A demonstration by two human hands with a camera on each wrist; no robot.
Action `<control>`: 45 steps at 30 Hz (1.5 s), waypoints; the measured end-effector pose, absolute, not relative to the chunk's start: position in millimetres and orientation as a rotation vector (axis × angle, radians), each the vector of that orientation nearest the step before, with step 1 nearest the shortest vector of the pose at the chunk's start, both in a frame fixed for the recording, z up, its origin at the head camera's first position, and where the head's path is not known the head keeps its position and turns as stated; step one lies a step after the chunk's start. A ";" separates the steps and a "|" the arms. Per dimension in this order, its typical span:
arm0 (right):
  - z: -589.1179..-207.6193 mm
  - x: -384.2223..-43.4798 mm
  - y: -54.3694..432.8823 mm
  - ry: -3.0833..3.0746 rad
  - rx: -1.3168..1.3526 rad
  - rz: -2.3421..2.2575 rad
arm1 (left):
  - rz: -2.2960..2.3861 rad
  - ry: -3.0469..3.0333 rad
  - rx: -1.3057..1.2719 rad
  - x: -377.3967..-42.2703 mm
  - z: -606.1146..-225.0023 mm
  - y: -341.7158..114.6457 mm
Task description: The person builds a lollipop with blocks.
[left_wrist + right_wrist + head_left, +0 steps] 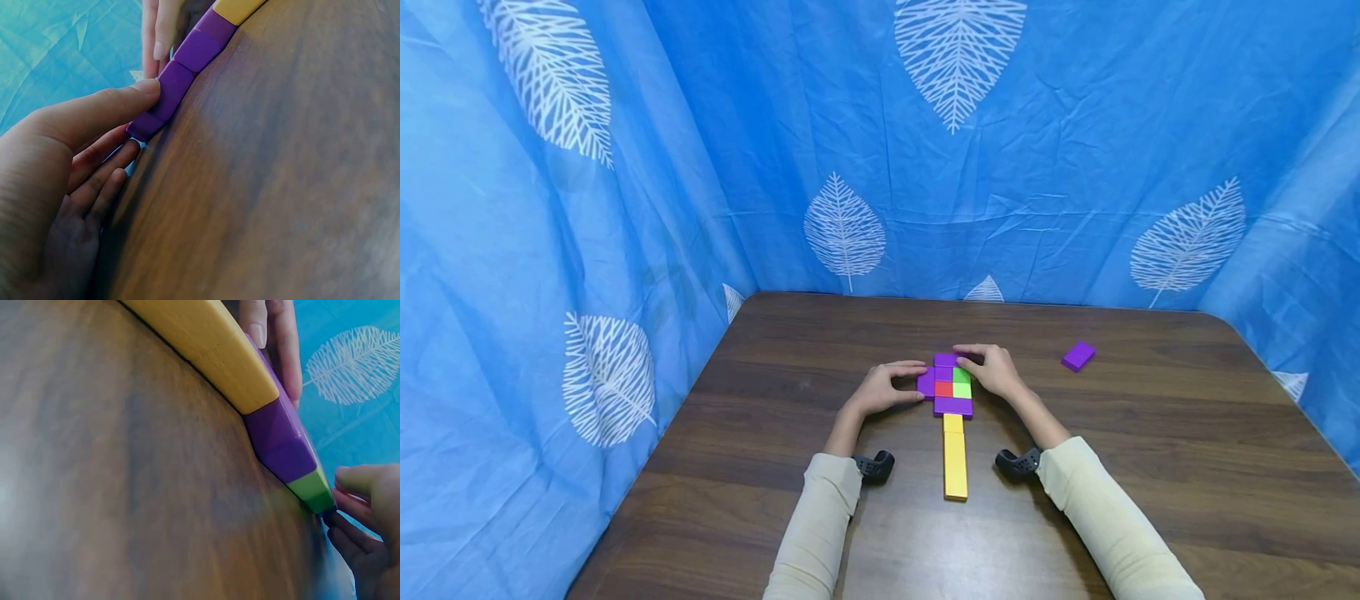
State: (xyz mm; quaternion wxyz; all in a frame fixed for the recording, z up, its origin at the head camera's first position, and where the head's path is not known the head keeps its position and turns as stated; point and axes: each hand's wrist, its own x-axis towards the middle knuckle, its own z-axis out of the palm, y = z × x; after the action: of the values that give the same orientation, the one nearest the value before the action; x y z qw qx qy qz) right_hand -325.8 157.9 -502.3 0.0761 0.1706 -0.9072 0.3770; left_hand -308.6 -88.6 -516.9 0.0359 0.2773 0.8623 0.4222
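A flat figure of coloured blocks lies on the table. My left hand [876,390] pinches the purple block [927,382] on its left side, thumb at the near end and fingers at the far end. At the top, my right hand [998,372] holds another purple block [945,359] between thumb and index finger. Between them sit a small purple block [943,374], a red block [943,389] and green blocks [961,383]. A wider purple block [952,406] borders them below. Yellow blocks [955,465] run from it toward me, also seen in the right wrist view.
A separate purple block [1078,357] lies to the right on the brown wooden table [1187,433]. Blue curtains [1060,233] with white leaf prints hang behind the table and along its sides. Each wrist carries a black device [876,467].
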 end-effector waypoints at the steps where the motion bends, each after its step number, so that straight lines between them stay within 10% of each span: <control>1: -502.5 -324.4 159.5 -2.702 0.501 1.127 | 1.301 2.648 0.852 -308.5 -516.8 -88.5; 45: -514.7 -301.9 309.2 -2.678 -0.058 0.967 | 1.306 2.648 0.840 -305.4 -513.8 -87.6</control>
State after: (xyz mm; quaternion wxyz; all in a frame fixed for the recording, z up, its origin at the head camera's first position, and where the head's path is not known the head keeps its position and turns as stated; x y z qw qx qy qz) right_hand -301.9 309.2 -514.7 0.1462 -0.0202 -0.9303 0.3359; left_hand -305.4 -87.6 -513.8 0.0356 0.2735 0.8620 0.4252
